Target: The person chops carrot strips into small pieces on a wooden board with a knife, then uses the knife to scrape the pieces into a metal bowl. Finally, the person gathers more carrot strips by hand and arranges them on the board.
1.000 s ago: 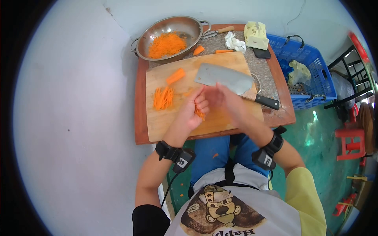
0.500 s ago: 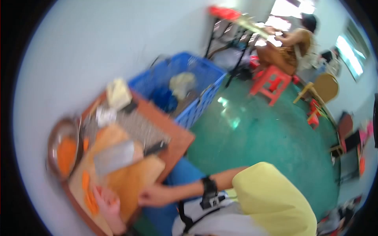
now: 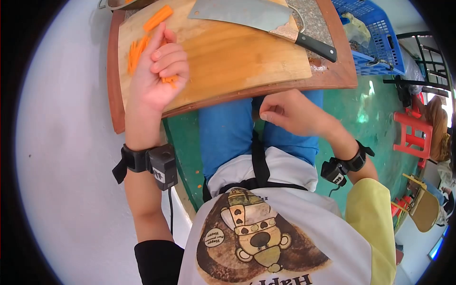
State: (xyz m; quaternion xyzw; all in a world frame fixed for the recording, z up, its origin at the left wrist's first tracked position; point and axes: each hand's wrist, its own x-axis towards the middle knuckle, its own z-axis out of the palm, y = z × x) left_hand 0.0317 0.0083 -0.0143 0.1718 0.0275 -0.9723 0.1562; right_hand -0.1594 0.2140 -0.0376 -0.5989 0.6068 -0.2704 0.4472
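Note:
My left hand (image 3: 166, 64) is over the left part of a wooden cutting board (image 3: 237, 52), its index finger stretched toward a cut carrot piece (image 3: 158, 18). The other fingers curl in, and a few carrot shreds (image 3: 169, 80) show at the palm below them. More carrot strips (image 3: 136, 53) lie on the board, partly behind this hand. My right hand (image 3: 289, 111) hangs above my lap by the table edge, fingers loosely curled together, with nothing visible in them. A cleaver (image 3: 244, 15) rests flat on the board's far side, its black handle pointing right.
The board lies on a brown-edged table (image 3: 337, 78). A metal bowl (image 3: 128, 4) stands at the far left edge. To the right are a blue plastic basket (image 3: 375, 28) and a red stool (image 3: 412, 134) near another person. A white wall (image 3: 71, 142) borders the left.
My view has swung round and down to the board and my lap. The left hand has its fingers curled near the carrot; the right hand is now off the board's edge, above my lap.

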